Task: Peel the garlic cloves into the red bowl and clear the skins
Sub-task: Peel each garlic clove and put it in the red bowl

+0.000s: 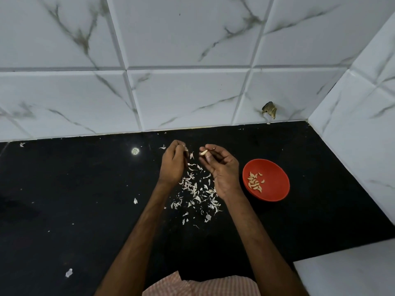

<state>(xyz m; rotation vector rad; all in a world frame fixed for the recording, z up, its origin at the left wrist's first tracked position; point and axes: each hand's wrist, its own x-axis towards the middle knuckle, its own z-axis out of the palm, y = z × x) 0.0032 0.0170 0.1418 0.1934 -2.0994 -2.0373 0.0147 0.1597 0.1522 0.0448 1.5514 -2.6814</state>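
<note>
My right hand (222,165) pinches a pale peeled garlic clove (203,152) between thumb and fingertips above the black counter. My left hand (173,162) is just to its left, fingers curled, pinching a small bit of garlic skin (186,149) at its fingertips. Below and between both hands lies a scattered pile of white garlic skins (197,192). The red bowl (275,193) stands on the counter right of my right hand, with several peeled cloves (254,182) lying inside it.
The black counter (85,199) meets a white marble-tiled wall at the back and another on the right. Stray skin flakes (68,273) lie at the left front. A white surface (350,272) sits at the front right corner. A chipped hole (269,110) marks the back wall.
</note>
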